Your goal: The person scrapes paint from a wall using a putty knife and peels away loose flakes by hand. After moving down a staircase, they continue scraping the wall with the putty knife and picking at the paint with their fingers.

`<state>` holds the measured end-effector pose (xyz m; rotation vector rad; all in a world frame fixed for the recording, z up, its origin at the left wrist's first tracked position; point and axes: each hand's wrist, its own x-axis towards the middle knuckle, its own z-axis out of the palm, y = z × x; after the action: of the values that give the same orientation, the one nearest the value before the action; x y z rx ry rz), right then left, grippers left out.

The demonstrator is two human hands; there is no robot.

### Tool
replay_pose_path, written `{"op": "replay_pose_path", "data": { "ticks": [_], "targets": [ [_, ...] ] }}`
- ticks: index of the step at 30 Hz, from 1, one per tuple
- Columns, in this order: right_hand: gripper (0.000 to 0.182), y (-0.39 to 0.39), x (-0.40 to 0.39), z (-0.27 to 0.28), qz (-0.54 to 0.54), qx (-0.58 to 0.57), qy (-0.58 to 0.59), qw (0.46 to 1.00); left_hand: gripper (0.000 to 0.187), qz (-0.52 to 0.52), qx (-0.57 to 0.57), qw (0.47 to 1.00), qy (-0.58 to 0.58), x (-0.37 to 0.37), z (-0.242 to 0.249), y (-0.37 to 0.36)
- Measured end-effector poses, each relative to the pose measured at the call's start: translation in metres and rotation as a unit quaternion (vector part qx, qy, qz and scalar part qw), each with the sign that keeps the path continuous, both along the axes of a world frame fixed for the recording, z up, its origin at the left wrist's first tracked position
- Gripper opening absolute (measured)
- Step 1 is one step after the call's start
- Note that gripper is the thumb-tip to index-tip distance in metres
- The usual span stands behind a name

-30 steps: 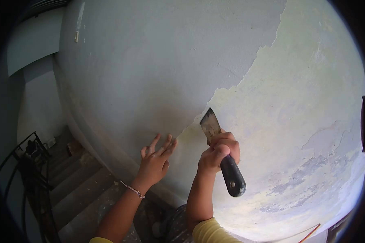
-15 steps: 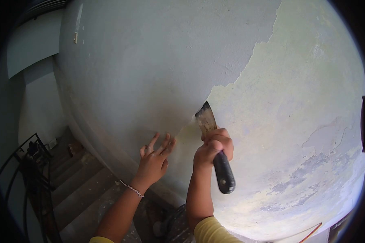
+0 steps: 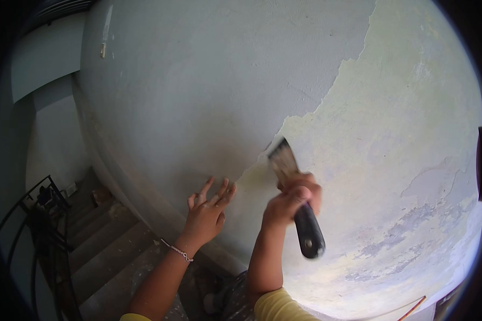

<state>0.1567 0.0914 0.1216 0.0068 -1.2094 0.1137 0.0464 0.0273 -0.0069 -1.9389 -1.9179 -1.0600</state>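
My right hand (image 3: 293, 199) is wrapped round a paint scraper (image 3: 285, 160) with a broad, stained metal blade and a black handle pointing down. The blade's edge lies just right of the jagged line where grey paint (image 3: 198, 85) meets the pale stripped wall surface (image 3: 380, 139). Left of it, my left hand (image 3: 206, 212) rests at the wall with its fingers spread and nothing in them, close to the lower end of the paint edge. A braided bracelet (image 3: 178, 250) circles my left wrist.
Concrete stairs (image 3: 104, 251) run down on the left beside a dark metal railing (image 3: 35, 214). Damaged, flaking patches (image 3: 396, 230) mark the wall at lower right. A thin orange-brown rod (image 3: 412, 308) shows at the bottom right.
The scraper and my right hand have moved right and slightly down, the blade drawing back from the paint edge. My left hand has barely shifted.
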Motion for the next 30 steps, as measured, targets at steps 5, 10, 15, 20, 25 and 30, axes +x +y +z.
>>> {"op": "replay_pose_path", "data": {
  "ticks": [5, 10, 15, 20, 25, 30],
  "targets": [
    [0.057, -0.005, -0.002, 0.007, 0.008, -0.011, -0.075, 0.997, 0.084, -0.005, 0.002, 1.0, -0.001, 0.0, 0.004, -0.001],
    [0.06, 0.002, 0.007, 0.005, 0.022, -0.008, -0.003, 1.0, 0.084, -0.001, 0.007, 1.0, 0.001, -0.002, -0.001, 0.001],
    [0.057, -0.009, 0.014, 0.014, -0.014, 0.003, -0.039, 0.999, 0.084, -0.007, 0.01, 1.0, -0.002, 0.0, -0.002, 0.0],
    [0.052, 0.011, 0.003, 0.003, -0.016, -0.022, -0.032, 0.999, 0.082, -0.005, 0.014, 1.0, -0.002, 0.0, -0.001, 0.002],
    [0.055, -0.016, 0.013, 0.01, -0.01, -0.008, 0.003, 1.0, 0.081, 0.002, 0.011, 1.0, 0.007, 0.002, 0.0, 0.0],
    [0.059, -0.005, -0.004, 0.009, -0.097, -0.021, -0.096, 0.99, 0.081, 0.002, 0.018, 1.0, -0.006, 0.002, -0.001, 0.002]
  ]
}}
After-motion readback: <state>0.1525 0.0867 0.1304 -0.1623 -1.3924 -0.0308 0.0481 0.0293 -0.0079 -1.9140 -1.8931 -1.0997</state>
